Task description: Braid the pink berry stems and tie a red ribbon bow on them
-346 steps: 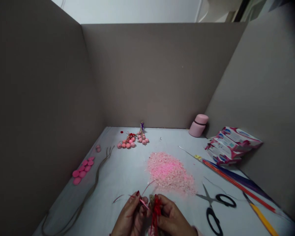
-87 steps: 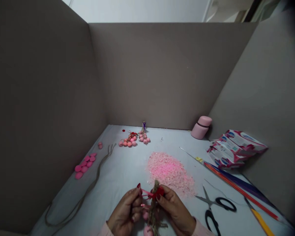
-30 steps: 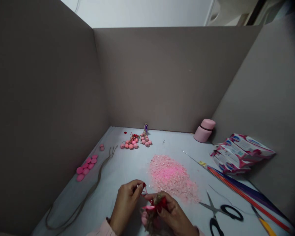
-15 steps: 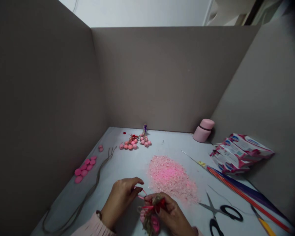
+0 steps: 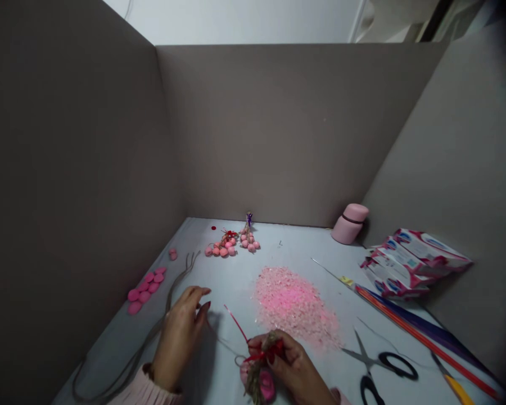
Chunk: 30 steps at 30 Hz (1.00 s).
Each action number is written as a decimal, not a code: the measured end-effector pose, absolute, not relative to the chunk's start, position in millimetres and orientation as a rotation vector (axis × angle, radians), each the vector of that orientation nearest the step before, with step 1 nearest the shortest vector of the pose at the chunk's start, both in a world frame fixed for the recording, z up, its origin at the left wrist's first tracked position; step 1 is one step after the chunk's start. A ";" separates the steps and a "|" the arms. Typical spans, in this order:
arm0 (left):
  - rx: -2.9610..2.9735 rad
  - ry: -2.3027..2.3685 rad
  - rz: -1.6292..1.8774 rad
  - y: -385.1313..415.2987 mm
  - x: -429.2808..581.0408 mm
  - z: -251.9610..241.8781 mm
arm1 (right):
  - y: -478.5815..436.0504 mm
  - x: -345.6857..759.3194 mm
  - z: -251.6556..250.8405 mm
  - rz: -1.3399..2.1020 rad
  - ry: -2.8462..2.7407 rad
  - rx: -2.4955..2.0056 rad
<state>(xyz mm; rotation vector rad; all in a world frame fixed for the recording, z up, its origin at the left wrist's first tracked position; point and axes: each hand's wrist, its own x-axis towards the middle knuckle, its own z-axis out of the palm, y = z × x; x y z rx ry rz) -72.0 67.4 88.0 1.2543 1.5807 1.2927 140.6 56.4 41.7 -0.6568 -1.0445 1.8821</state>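
Note:
My right hand [image 5: 289,360] is closed around a bundle of twisted twine [image 5: 259,391] with pink balls [image 5: 266,382] on it. A red ribbon [image 5: 257,355] is tied around the bundle, and one loose end sticks up to the left. From the knot a thin strand runs to my left hand [image 5: 183,326], which is raised to the left, thumb and fingers curled around that ribbon end; the exact pinch is blurred. Right of the bundle lies a heap of pink granules [image 5: 293,301]. The bundle's lower part is cut off by the picture's edge.
Black-handled scissors [image 5: 369,360] lie open at right, beside a yellow-handled tool [image 5: 453,385] and long red and blue strips [image 5: 425,326]. Folded packets [image 5: 413,261] and a pink flask [image 5: 349,224] stand behind. Pink discs [image 5: 145,289], grey cord [image 5: 152,332] and finished-looking ball bunches [image 5: 223,246] lie left.
My left hand has moved left and away from the bundle, drawing a strand out straight. A ribbon end now points free. My right hand and the bundle have stayed put.

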 end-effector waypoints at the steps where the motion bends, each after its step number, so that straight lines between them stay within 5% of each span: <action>1: 1.305 1.549 1.266 64.8 -65.9 88.5 | 56.1 140.7 44.5 1.886 -1.047 -0.662; 8: 1.590 1.434 0.931 46.8 -19.2 72.8 | 56.2 142.0 58.1 1.806 -1.151 -0.693; 20: 1.434 1.180 0.960 41.5 -21.2 67.8 | 58.4 141.4 51.6 1.820 -1.119 -0.684; 30: 1.601 1.551 0.951 38.7 -8.2 76.7 | 59.9 139.3 51.5 1.693 -1.164 -0.741</action>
